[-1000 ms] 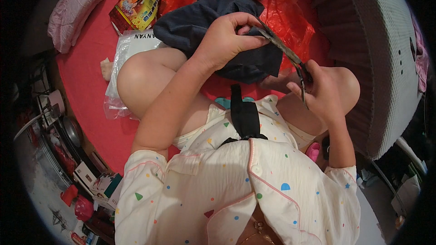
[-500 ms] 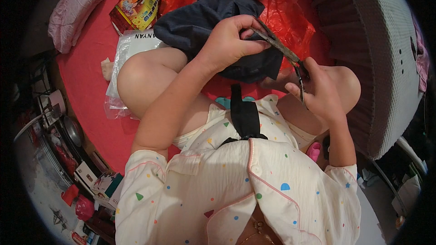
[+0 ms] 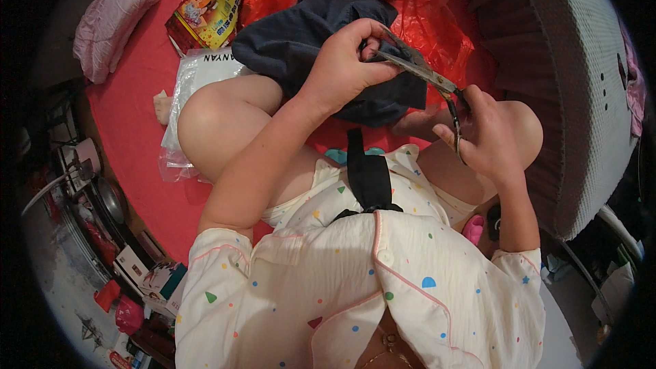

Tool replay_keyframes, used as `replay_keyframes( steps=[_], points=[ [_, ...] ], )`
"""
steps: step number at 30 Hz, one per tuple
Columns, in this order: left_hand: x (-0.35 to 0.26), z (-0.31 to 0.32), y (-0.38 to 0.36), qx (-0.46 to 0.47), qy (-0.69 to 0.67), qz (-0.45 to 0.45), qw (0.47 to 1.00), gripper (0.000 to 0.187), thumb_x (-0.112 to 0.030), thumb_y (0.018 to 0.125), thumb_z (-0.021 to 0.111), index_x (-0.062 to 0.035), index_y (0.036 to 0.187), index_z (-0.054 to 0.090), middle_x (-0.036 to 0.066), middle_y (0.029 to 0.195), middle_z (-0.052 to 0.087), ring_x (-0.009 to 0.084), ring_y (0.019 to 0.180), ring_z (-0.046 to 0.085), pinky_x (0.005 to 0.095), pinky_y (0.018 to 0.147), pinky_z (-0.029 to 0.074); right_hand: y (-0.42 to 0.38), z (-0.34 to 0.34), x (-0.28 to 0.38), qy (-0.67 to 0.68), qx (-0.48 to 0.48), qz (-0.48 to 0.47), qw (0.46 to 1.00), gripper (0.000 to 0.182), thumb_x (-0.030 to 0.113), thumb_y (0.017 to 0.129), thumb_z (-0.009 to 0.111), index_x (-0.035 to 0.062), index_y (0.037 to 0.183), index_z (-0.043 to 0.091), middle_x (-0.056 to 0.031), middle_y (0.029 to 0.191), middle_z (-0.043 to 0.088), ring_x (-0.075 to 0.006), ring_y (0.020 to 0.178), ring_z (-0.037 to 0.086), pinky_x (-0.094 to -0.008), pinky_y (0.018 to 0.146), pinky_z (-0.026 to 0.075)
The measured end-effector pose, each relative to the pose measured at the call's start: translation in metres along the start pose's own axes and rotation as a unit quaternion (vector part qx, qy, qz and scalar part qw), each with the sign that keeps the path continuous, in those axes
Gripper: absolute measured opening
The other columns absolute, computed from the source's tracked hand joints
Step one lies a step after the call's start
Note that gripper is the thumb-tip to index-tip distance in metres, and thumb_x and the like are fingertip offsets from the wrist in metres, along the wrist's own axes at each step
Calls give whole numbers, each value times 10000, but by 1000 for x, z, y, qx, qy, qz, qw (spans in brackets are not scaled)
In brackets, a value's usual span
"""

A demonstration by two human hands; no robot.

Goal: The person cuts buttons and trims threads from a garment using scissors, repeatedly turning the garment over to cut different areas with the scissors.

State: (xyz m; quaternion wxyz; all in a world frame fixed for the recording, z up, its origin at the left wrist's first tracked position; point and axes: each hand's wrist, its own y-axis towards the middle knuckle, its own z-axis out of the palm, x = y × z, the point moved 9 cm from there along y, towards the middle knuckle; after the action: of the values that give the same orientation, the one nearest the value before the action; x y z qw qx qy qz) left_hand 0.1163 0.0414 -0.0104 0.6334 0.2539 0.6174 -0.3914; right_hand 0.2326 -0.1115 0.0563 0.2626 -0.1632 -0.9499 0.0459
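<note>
My right hand [image 3: 486,138] holds a pair of scissors [image 3: 437,80] by the dark handles, thumb and fingers at the loops. The metal blades are spread apart and point up and left. Their tips reach my left hand [image 3: 348,61], whose fingers are curled with the thumb beside the lower blade. Whatever that hand pinches is hidden at the blade ends. Beneath both hands, a crumpled dark blue cloth [image 3: 301,37] lies between my bent legs.
Around the cloth lie red plastic bags [image 3: 437,20], a yellow and dark red packet [image 3: 215,3] and a clear plastic bag [image 3: 188,89], on a red sheet [image 3: 130,137]. A pink pillow [image 3: 116,20] is at far left. A padded grey-white panel [image 3: 574,82] rises on the right.
The scissors have turned slightly, so the blade faces show more and the gap between them looks wider. My left hand has shifted a little upward; both hands stay close together.
</note>
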Motion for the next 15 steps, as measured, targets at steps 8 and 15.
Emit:
replay_keyframes(
  steps=[8,15],
  points=[
    [4,4,0,27,11,-28,999,354,9,773,738,-22,1087,578,-3,945,600,43,844,565,178,772,459,2,3,3,21,17,21,999,437,319,725,806,37,787,478,-126,683,492,-293,666,511,-387,594,393],
    [1,5,2,34,23,-9,999,346,-15,775,722,-21,1099,603,30,1015,629,96,918,601,212,853,465,-3,18,-5,116,82,85,986,399,324,781,786,26,856,531,-95,690,511,-212,643,514,-304,605,410]
  ],
)
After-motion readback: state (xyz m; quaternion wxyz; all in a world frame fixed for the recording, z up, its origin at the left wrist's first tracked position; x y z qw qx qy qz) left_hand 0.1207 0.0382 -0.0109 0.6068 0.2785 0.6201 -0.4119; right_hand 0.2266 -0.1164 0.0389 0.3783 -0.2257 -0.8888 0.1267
